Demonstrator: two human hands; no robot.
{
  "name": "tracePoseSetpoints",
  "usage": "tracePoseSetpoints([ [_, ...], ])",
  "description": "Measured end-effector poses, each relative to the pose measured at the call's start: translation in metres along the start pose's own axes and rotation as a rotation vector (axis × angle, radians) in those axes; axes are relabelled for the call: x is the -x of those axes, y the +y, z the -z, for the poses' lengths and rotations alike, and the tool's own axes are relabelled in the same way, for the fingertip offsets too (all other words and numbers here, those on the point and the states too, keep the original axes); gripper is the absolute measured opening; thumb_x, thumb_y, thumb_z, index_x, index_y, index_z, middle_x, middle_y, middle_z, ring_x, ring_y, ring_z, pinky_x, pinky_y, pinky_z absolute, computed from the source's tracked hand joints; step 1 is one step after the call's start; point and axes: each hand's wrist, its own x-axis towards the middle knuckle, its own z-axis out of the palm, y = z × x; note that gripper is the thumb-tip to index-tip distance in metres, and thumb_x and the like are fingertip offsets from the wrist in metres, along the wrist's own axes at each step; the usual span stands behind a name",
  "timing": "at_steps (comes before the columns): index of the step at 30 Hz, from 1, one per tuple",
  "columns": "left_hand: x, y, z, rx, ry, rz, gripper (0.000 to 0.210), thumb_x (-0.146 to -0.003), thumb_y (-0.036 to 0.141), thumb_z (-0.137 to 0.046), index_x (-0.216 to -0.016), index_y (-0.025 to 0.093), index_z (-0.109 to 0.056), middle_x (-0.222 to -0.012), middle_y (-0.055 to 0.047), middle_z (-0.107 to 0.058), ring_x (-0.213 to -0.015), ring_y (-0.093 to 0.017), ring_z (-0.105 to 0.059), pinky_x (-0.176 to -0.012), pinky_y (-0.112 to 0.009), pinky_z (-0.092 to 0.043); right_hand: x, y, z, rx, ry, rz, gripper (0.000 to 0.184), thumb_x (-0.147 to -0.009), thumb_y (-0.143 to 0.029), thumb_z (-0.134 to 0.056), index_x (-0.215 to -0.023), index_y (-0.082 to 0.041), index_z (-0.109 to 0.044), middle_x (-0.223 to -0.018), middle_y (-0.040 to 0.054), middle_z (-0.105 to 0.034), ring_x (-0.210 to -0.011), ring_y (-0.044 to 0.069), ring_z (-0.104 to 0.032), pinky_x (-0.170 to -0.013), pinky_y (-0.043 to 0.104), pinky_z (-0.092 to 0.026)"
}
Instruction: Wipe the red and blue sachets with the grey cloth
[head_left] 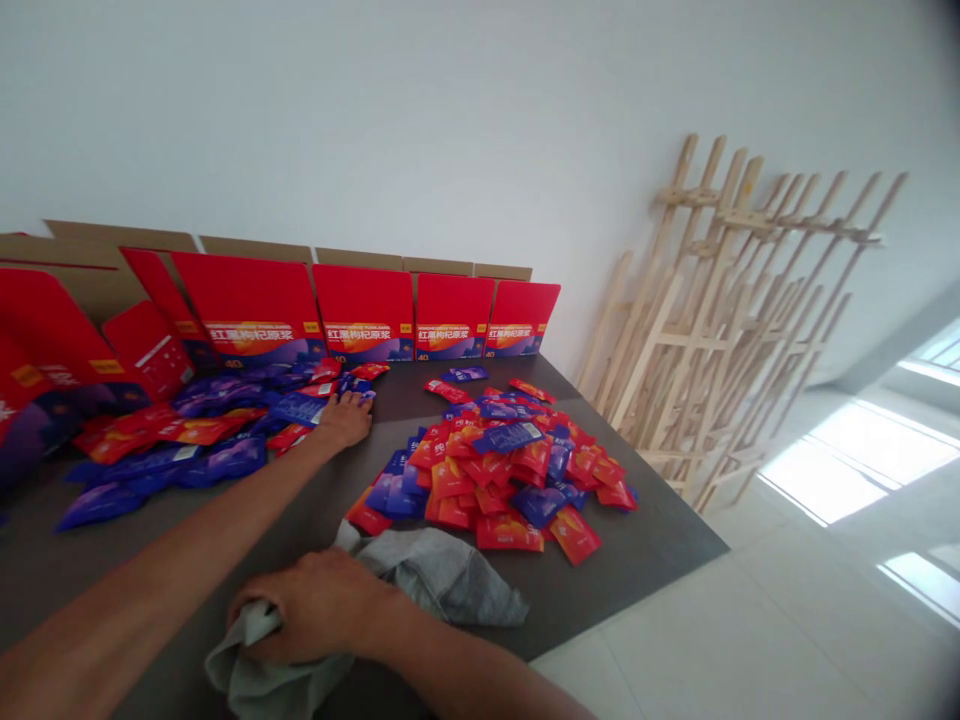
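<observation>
My left hand (347, 418) reaches across the table to the right edge of a heap of blue and red sachets (225, 455). Its fingers lie spread over a few of them, against a small blue sachet near the boxes. Close to the table's front, my right hand (307, 603) is closed round a bunched grey-green cloth (442, 575). One end of the cloth hangs below the fist, and the rest trails to the right on the table. Just beyond the cloth is a second pile of red and blue sachets (510, 465).
Open red cardboard boxes (364, 310) stand in a row along the wall, with more boxes (56, 350) at the left. The dark table (652, 550) ends at the right, above a pale tiled floor. Wooden easels (697, 330) lean against the wall beyond it.
</observation>
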Motion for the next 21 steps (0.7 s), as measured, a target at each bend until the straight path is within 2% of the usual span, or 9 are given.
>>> tracePoseSetpoints([
  [4, 0.03, -0.001, 0.005, -0.014, 0.012, -0.075, 0.063, -0.092, 0.04, -0.037, -0.143, 0.005, -0.047, -0.145, -0.021, -0.05, -0.138, -0.033, -0.038, -0.116, -0.047, -0.019, 0.002, -0.001, -0.002, -0.015, 0.058, 0.0, 0.03, -0.084, -0.046, -0.062, -0.11, -0.03, -0.059, -0.095, -0.0035, -0.073, -0.088, 0.019, -0.07, -0.072, 0.024, -0.048],
  [8, 0.056, -0.006, 0.009, -0.013, 0.053, -0.158, 0.061, -0.09, 0.035, -0.039, -0.142, 0.004, -0.048, -0.139, -0.022, -0.055, -0.135, -0.032, -0.043, -0.118, -0.048, -0.015, 0.004, -0.002, -0.002, -0.013, 0.073, -0.009, 0.03, -0.084, -0.045, -0.063, -0.111, -0.031, -0.06, -0.091, -0.0026, -0.072, -0.088, 0.019, -0.07, -0.073, 0.025, -0.046],
  [12, 0.071, -0.006, 0.004, 0.048, 0.085, -0.225, 0.058, -0.088, 0.03, -0.041, -0.14, 0.005, -0.05, -0.133, -0.022, -0.059, -0.131, -0.031, -0.047, -0.119, -0.051, -0.008, 0.005, -0.003, 0.0, -0.013, 0.094, -0.022, 0.032, -0.083, -0.043, -0.064, -0.112, -0.03, -0.061, -0.093, -0.002, -0.073, -0.09, 0.02, -0.07, -0.076, 0.025, -0.046],
  [15, 0.075, -0.003, 0.0, 0.103, 0.123, -0.218, 0.055, -0.089, 0.03, -0.042, -0.14, 0.01, -0.05, -0.129, -0.019, -0.061, -0.126, -0.031, -0.051, -0.116, -0.049, -0.019, 0.005, -0.003, 0.001, -0.014, 0.101, -0.023, 0.032, -0.082, -0.042, -0.065, -0.112, -0.03, -0.062, -0.098, -0.0022, -0.073, -0.092, 0.02, -0.07, -0.078, 0.025, -0.046],
  [18, 0.07, 0.001, 0.0, 0.096, 0.145, -0.158, 0.05, -0.089, 0.022, -0.04, -0.136, 0.011, -0.053, -0.13, -0.018, -0.06, -0.123, -0.031, -0.052, -0.108, -0.045, -0.033, 0.006, -0.004, 0.002, -0.009, 0.096, -0.033, 0.032, -0.083, -0.042, -0.065, -0.112, -0.03, -0.062, -0.097, -0.0023, -0.073, -0.093, 0.02, -0.07, -0.079, 0.025, -0.045],
  [21, 0.058, 0.005, 0.006, 0.079, 0.133, -0.104, 0.049, -0.09, 0.011, -0.034, -0.135, 0.012, -0.055, -0.131, -0.018, -0.058, -0.124, -0.03, -0.051, -0.105, -0.043, -0.034, 0.006, -0.004, 0.003, -0.016, 0.101, -0.034, 0.031, -0.083, -0.042, -0.065, -0.111, -0.029, -0.062, -0.096, -0.0021, -0.073, -0.092, 0.019, -0.07, -0.078, 0.025, -0.046],
])
